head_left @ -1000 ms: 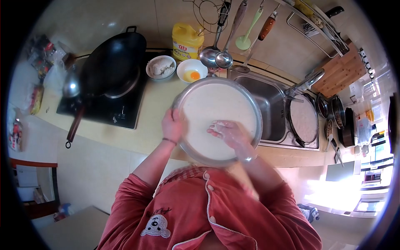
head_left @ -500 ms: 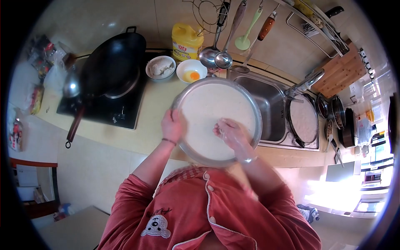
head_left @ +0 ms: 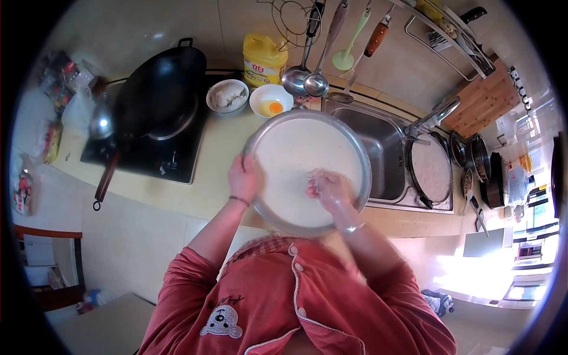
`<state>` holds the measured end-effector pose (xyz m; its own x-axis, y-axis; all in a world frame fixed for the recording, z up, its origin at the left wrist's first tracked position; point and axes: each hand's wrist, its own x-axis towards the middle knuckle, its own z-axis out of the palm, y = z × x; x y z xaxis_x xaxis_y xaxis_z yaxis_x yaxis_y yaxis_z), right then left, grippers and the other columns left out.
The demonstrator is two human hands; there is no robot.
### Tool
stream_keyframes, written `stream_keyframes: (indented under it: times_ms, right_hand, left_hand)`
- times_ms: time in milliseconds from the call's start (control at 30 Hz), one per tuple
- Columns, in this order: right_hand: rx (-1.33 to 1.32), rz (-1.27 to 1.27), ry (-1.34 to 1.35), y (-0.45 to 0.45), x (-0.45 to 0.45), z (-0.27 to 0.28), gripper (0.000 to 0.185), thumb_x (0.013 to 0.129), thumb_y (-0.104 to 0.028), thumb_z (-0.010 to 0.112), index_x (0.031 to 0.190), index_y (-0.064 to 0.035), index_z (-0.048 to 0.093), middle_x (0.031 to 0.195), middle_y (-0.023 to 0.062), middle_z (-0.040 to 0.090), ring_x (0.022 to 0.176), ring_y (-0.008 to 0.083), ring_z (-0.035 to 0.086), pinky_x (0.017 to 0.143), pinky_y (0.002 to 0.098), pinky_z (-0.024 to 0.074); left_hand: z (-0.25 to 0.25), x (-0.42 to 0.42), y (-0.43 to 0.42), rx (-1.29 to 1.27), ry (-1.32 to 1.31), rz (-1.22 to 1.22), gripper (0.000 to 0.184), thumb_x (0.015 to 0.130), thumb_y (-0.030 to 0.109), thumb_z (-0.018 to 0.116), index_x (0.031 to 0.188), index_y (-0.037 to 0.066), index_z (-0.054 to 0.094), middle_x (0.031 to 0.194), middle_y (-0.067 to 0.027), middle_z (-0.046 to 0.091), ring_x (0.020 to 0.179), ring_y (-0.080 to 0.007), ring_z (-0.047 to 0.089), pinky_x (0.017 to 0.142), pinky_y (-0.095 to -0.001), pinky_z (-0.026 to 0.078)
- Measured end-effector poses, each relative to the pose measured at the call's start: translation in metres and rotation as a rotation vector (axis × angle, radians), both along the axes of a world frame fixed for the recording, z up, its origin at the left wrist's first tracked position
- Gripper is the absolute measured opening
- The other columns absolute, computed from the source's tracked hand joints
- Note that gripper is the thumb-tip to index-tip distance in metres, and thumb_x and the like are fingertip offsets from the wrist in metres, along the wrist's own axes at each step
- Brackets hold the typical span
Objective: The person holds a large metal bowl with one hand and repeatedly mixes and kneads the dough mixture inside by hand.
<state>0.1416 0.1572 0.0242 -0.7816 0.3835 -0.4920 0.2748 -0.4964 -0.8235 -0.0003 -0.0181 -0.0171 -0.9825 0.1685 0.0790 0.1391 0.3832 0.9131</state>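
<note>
A wide metal basin (head_left: 266, 214) full of white liquid stands at the counter's front edge, partly over the sink's left side. My left hand (head_left: 243, 176) grips the basin's left rim. Over the right part of the white liquid (head_left: 290, 148) is my right hand (head_left: 329, 188), wet and whitish, its fingers curled together; whether they hold anything is hidden. Just behind the basin sit a white bowl with a raw egg (head_left: 271, 101) and a bowl of white, lumpy stuff (head_left: 228, 96).
A black wok (head_left: 160, 92) rests on the cooktop (head_left: 177, 168) at left. Behind the bowls is a yellow jug (head_left: 264, 61). At right are the sink (head_left: 384, 154), faucet (head_left: 435, 115) and a round pan of white stuff (head_left: 430, 171). Ladles (head_left: 316, 84) hang on the wall.
My right hand has gone from loosely spread fingers to curled ones and has shifted slightly right over the liquid. My left hand remains on the rim.
</note>
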Motion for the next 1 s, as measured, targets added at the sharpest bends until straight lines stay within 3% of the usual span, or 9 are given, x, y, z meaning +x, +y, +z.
stream_keyframes:
  times_ms: [67, 300, 367, 567, 700, 800, 867, 900, 1000]
  right_hand:
    - [0.014, -0.034, 0.005, 0.004, 0.001, -0.003, 0.023, 0.087, -0.025, 0.052, 0.085, -0.0023, 0.056, 0.062, 0.0047, 0.052, 0.05, 0.0149, 0.052, 0.045, 0.0246, 0.0422]
    - [-0.115, -0.103, 0.072, 0.009, 0.001, -0.004, 0.027, 0.087, -0.031, 0.053, 0.075, -0.0064, 0.053, 0.053, -0.0018, 0.044, 0.042, 0.0109, 0.043, 0.038, 0.0223, 0.0327]
    - [-0.307, 0.061, 0.126, 0.022, 0.007, -0.014, 0.025, 0.087, -0.027, 0.053, 0.075, -0.0057, 0.051, 0.059, -0.0008, 0.045, 0.048, 0.0105, 0.044, 0.042, 0.0214, 0.0328]
    - [-0.096, 0.045, 0.214, 0.003, 0.0, -0.002, 0.013, 0.087, -0.011, 0.051, 0.093, 0.001, 0.052, 0.08, 0.0076, 0.054, 0.078, 0.0181, 0.056, 0.064, 0.0271, 0.0475]
    - [-0.129, 0.076, 0.183, 0.002, 0.001, 0.002, 0.019, 0.086, -0.007, 0.05, 0.102, 0.003, 0.051, 0.084, 0.0102, 0.057, 0.081, 0.0218, 0.058, 0.071, 0.0315, 0.0495]
    - [-0.111, 0.045, 0.135, -0.002, 0.002, 0.009, 0.019, 0.086, -0.008, 0.05, 0.1, 0.0046, 0.052, 0.085, 0.0116, 0.057, 0.076, 0.0211, 0.059, 0.068, 0.0296, 0.0496]
    - [0.024, 0.002, 0.032, -0.004, -0.001, 0.011, 0.019, 0.086, -0.015, 0.053, 0.09, 0.0033, 0.055, 0.071, 0.0081, 0.056, 0.057, 0.0159, 0.056, 0.052, 0.0256, 0.0467]
    - [0.024, 0.002, 0.032, -0.002, -0.001, 0.01, 0.019, 0.086, -0.015, 0.053, 0.09, 0.0033, 0.055, 0.071, 0.0081, 0.056, 0.057, 0.0159, 0.056, 0.052, 0.0256, 0.0467]
    - [0.199, 0.07, -0.07, 0.005, -0.001, 0.007, 0.026, 0.086, -0.026, 0.055, 0.079, -0.0009, 0.056, 0.053, 0.0016, 0.047, 0.04, 0.0101, 0.043, 0.037, 0.0231, 0.0346]
  left_hand:
    - [0.0, 0.001, 0.0, 0.002, 0.011, 0.001, 0.03, 0.087, 0.028, 0.044, 0.09, -0.001, 0.053, 0.081, -0.0234, 0.057, 0.077, -0.0398, 0.054, 0.067, -0.0421, 0.043]
    - [0.003, 0.001, 0.0, 0.015, -0.002, -0.004, 0.029, 0.087, 0.027, 0.045, 0.087, -0.001, 0.053, 0.078, -0.0235, 0.056, 0.074, -0.0399, 0.054, 0.065, -0.0421, 0.043]
    - [0.003, 0.001, 0.0, 0.016, -0.01, -0.005, 0.029, 0.087, 0.027, 0.045, 0.087, -0.001, 0.053, 0.078, -0.0235, 0.056, 0.074, -0.0399, 0.054, 0.065, -0.0419, 0.043]
    - [0.005, 0.002, 0.001, 0.042, 0.026, 0.0, 0.029, 0.087, 0.027, 0.045, 0.087, -0.001, 0.053, 0.077, -0.0236, 0.056, 0.073, -0.0396, 0.054, 0.064, -0.0419, 0.043]
    - [0.0, 0.0, -0.001, 0.013, 0.022, 0.0, 0.029, 0.087, 0.027, 0.045, 0.087, -0.001, 0.053, 0.077, -0.0235, 0.056, 0.074, -0.04, 0.054, 0.065, -0.0422, 0.043]
    - [-0.002, -0.002, -0.001, -0.004, -0.017, -0.004, 0.029, 0.087, 0.027, 0.045, 0.088, -0.001, 0.053, 0.078, -0.0236, 0.056, 0.074, -0.0402, 0.054, 0.065, -0.0423, 0.043]
    - [-0.002, -0.001, -0.001, -0.013, -0.042, -0.004, 0.029, 0.087, 0.027, 0.045, 0.088, -0.001, 0.053, 0.078, -0.0236, 0.056, 0.075, -0.0403, 0.054, 0.066, -0.0423, 0.043]
    - [0.002, 0.0, 0.0, -0.011, -0.03, 0.001, 0.03, 0.087, 0.027, 0.045, 0.089, -0.001, 0.053, 0.079, -0.0235, 0.056, 0.075, -0.04, 0.054, 0.066, -0.0421, 0.043]
    - [0.004, 0.0, 0.0, -0.002, -0.03, 0.003, 0.03, 0.087, 0.028, 0.045, 0.09, -0.001, 0.054, 0.08, -0.0232, 0.057, 0.076, -0.0393, 0.055, 0.066, -0.0415, 0.043]
